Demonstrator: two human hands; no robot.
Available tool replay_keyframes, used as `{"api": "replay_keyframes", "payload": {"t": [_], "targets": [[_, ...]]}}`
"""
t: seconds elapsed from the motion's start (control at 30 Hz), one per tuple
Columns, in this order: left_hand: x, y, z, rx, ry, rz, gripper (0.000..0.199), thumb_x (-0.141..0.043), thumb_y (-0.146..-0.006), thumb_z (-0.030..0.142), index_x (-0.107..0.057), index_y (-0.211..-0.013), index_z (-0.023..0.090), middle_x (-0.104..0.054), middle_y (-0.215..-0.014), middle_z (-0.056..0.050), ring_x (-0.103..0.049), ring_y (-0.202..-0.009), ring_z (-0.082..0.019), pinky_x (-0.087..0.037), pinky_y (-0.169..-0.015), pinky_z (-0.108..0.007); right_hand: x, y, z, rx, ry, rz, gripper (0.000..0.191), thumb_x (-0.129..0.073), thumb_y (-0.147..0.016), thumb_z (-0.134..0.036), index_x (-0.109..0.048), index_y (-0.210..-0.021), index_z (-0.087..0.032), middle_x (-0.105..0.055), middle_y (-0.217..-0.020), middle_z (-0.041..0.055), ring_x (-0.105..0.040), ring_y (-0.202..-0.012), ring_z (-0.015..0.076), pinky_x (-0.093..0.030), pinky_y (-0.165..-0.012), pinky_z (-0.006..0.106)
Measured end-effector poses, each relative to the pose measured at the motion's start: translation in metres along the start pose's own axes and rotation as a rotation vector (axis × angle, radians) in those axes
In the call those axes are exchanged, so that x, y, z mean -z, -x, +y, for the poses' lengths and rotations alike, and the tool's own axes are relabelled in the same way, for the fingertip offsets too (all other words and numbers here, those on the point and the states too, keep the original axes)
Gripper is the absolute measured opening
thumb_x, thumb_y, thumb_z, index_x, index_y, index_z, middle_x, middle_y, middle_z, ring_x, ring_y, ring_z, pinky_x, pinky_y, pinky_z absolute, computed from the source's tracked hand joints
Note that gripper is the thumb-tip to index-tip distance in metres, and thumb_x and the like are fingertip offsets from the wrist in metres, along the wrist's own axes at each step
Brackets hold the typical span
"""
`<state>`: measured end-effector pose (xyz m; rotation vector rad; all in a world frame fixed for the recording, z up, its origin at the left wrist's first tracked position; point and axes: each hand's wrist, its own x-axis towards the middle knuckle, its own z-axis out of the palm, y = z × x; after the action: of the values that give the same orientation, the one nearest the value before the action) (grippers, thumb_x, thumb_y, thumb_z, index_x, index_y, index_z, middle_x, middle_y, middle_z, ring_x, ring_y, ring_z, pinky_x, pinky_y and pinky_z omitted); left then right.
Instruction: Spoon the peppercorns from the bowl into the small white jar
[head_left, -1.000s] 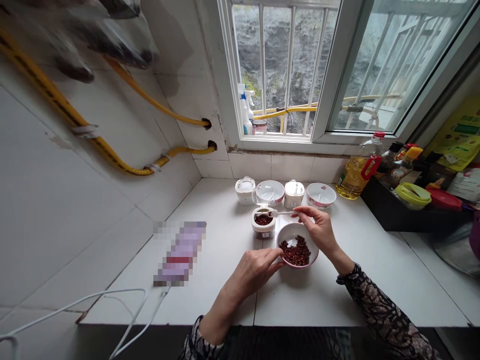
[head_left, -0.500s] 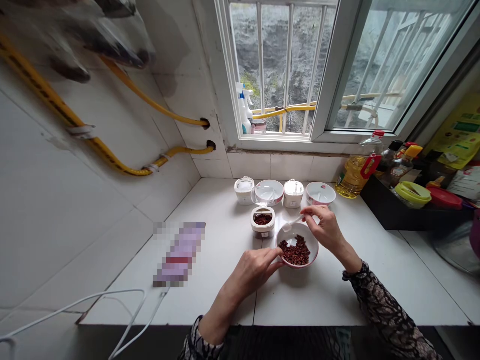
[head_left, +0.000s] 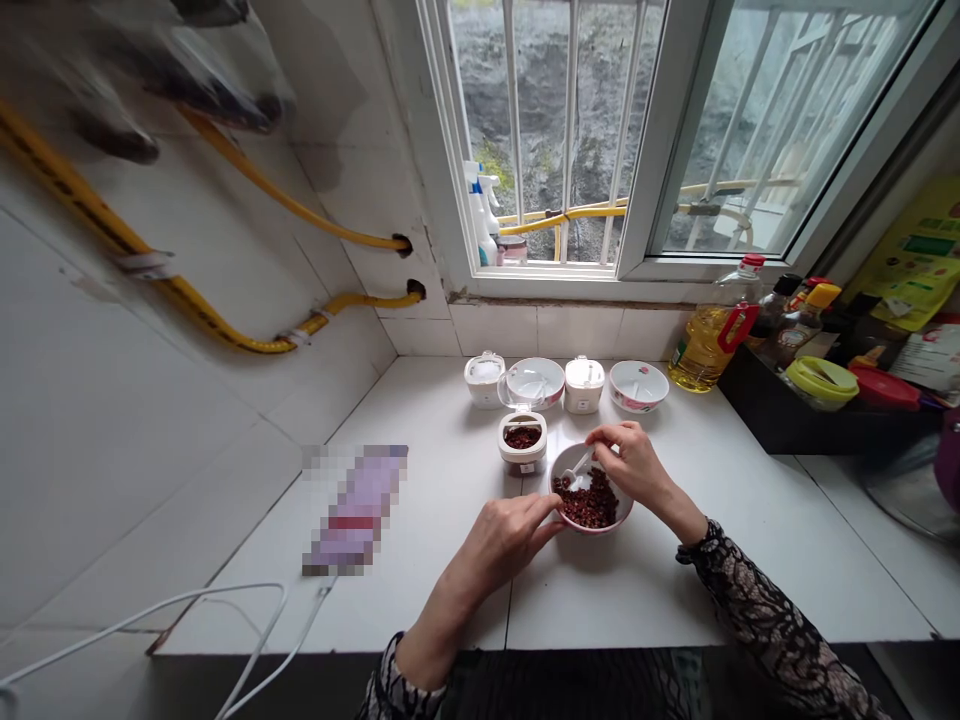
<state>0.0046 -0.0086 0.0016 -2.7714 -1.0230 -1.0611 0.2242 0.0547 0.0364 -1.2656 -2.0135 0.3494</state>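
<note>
Since half a second ago, the right hand [head_left: 636, 462] has brought the small white spoon [head_left: 578, 470] down from above the rim into the bowl [head_left: 591, 490], and the spoon head now rests among the dark red peppercorns [head_left: 592, 503]. Its fingers pinch the spoon handle just over the bowl's far edge. The left hand [head_left: 504, 535] holds its place at the bowl's near-left side, thumb and forefinger closed on the rim. The bowl sits on the white counter [head_left: 675, 590]. Just beyond the bowl to its left stands an open white jar [head_left: 523, 443] with more of the red spice inside. Farther back from the bowl, a row of two lidded jars and two small bowls [head_left: 639, 386] lines the wall under the window.
</note>
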Motion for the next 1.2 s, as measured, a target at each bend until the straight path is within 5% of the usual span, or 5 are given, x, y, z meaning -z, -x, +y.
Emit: {"api": "replay_keyframes", "payload": {"t": [0.23,0.6,0.77,0.97,1.2], "targets": [[0.000,0.001,-0.001,0.011,0.012,-0.011,0.019,-0.047,-0.104,0.032,-0.059,-0.104,0.017,-0.070,-0.076,-0.001,-0.068,-0.061,-0.014,-0.045,-0.051,-0.022,0.012,-0.003,0.003,-0.087,-0.079,0.007,0.022,-0.051,-0.081,-0.016,-0.071,-0.076,-0.023,-0.072,-0.064,0.0003,-0.065,-0.069,0.0196,-0.047,-0.078,0.034],[-0.001,0.001,-0.001,-0.002,0.001,-0.004,0.020,-0.046,-0.105,0.032,-0.059,-0.104,0.017,-0.070,-0.075,-0.001,-0.067,-0.060,-0.015,-0.044,-0.049,-0.023,0.010,-0.003,0.003,-0.050,-0.025,0.028,0.022,-0.052,-0.079,-0.016,-0.071,-0.074,-0.023,-0.072,-0.061,-0.0003,-0.065,-0.065,0.0185,-0.047,-0.086,0.038],[-0.001,0.002,-0.001,0.010,0.012,-0.011,0.017,-0.049,-0.103,0.030,-0.060,-0.105,0.017,-0.071,-0.077,-0.002,-0.069,-0.062,-0.015,-0.047,-0.051,-0.023,0.012,-0.004,0.004,-0.160,-0.203,-0.017,0.021,-0.050,-0.075,-0.018,-0.071,-0.073,-0.021,-0.070,-0.061,0.0005,-0.064,-0.059,0.0166,-0.049,-0.062,0.028],[-0.001,0.001,-0.001,0.006,0.000,0.008,0.021,-0.046,-0.105,0.033,-0.060,-0.103,0.017,-0.069,-0.072,-0.001,-0.067,-0.059,-0.015,-0.045,-0.049,-0.023,0.013,-0.008,0.003,-0.322,-0.511,-0.033,0.016,-0.057,-0.073,-0.028,-0.071,-0.075,-0.019,-0.071,-0.061,0.0011,-0.067,-0.061,0.0175,-0.054,-0.063,0.029],[-0.003,0.002,-0.002,0.011,0.005,0.002,0.019,-0.048,-0.104,0.031,-0.061,-0.103,0.017,-0.070,-0.074,-0.001,-0.067,-0.060,-0.014,-0.046,-0.051,-0.021,0.003,-0.006,-0.016,-0.133,-0.484,0.174,0.022,-0.061,-0.087,-0.036,-0.074,-0.094,-0.020,-0.077,-0.086,0.0079,-0.071,-0.080,0.0220,-0.056,-0.076,0.037]]}}
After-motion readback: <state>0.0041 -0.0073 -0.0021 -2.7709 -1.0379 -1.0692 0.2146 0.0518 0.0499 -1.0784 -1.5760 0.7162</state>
